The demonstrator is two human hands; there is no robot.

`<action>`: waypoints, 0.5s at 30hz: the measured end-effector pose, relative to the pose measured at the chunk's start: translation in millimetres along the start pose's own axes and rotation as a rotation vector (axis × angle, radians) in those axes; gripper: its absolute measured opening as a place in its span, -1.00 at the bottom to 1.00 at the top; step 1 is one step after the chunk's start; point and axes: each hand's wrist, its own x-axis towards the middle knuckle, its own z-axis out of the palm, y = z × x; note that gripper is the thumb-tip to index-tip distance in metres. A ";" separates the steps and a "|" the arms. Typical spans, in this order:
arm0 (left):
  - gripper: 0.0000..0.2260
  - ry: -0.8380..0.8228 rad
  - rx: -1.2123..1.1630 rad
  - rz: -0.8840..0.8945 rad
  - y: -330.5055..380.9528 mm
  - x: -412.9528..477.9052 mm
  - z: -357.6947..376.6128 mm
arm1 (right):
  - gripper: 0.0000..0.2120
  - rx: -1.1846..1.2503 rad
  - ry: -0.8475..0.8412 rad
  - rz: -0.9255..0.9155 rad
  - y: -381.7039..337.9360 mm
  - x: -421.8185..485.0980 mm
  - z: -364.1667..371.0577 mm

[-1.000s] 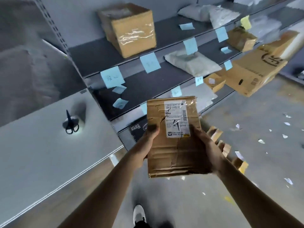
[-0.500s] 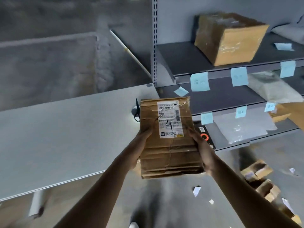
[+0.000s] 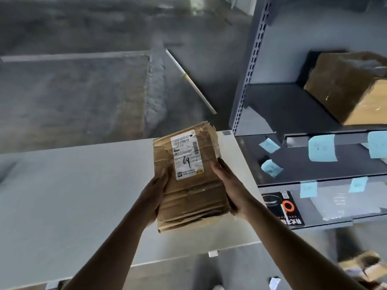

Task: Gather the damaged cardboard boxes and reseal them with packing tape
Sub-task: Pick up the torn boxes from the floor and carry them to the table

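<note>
A crumpled brown cardboard box (image 3: 188, 197) with a white shipping label marked "69" is held between both hands above the right end of a white table (image 3: 73, 195). My left hand (image 3: 154, 193) grips its left side, thumb over the top face. My right hand (image 3: 228, 185) grips its right side. The box's far top edge is torn and creased. No packing tape is in view.
A grey metal shelf unit (image 3: 293, 130) stands right of the table, with blue sticky notes, a large taped brown box (image 3: 354, 86), a black carton (image 3: 282, 208) and a plastic-wrapped parcel. More cardboard pieces (image 3: 364, 268) and paper scraps lie on the concrete floor at lower right.
The view has swung left, away from the shelves. The box, held by both hands throughout, now sits over the white table; the scissors on the table are hidden behind it.
</note>
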 end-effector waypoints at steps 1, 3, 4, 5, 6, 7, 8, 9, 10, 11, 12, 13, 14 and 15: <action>-0.50 0.048 -0.002 0.001 3.2 7.9 -5.8 | -0.19 -0.006 0.000 0.007 -2.6 12.8 5.0; -0.38 0.164 0.033 0.005 10.2 21.9 -13.2 | -0.22 -0.060 0.011 0.001 -9.2 36.3 11.5; -0.36 0.218 0.058 0.008 13.2 33.0 -17.9 | -0.24 -0.094 0.013 -0.010 -14.9 49.1 15.4; -0.39 0.262 0.089 0.015 14.6 41.4 -18.7 | -0.24 -0.126 0.017 -0.021 -19.6 57.6 17.6; -0.44 0.308 0.114 0.031 16.2 51.1 -20.1 | -0.22 -0.161 0.011 -0.040 -24.3 67.6 20.0; -0.48 0.349 0.139 0.039 19.2 60.0 -21.0 | -0.20 -0.199 0.008 -0.059 -30.0 75.4 22.0; -0.49 0.378 0.166 0.045 20.9 70.3 -23.2 | -0.16 -0.237 0.013 -0.071 -35.9 81.1 23.7; -0.43 0.384 0.178 0.045 23.7 79.5 -24.9 | -0.15 -0.274 0.021 -0.095 -42.6 86.3 25.4; -0.35 0.381 0.191 0.042 25.8 88.4 -26.9 | -0.15 -0.312 0.034 -0.108 -47.8 91.7 26.5; -0.29 0.370 0.192 0.025 28.9 95.0 -28.0 | -0.16 -0.339 0.046 -0.106 -52.7 96.9 27.4; -0.28 0.347 0.178 0.015 33.2 102.6 -28.2 | -0.18 -0.357 0.052 -0.103 -57.7 102.6 28.5; -0.28 0.322 0.165 -0.012 34.8 108.7 -29.1 | -0.21 -0.376 0.056 -0.103 -60.2 105.9 29.4; -0.25 0.291 0.153 -0.037 37.1 114.9 -29.2 | -0.23 -0.398 0.065 -0.106 -61.5 111.0 29.8; -0.18 0.265 0.150 -0.068 38.4 122.1 -29.6 | -0.24 -0.424 0.083 -0.108 -62.1 116.8 30.4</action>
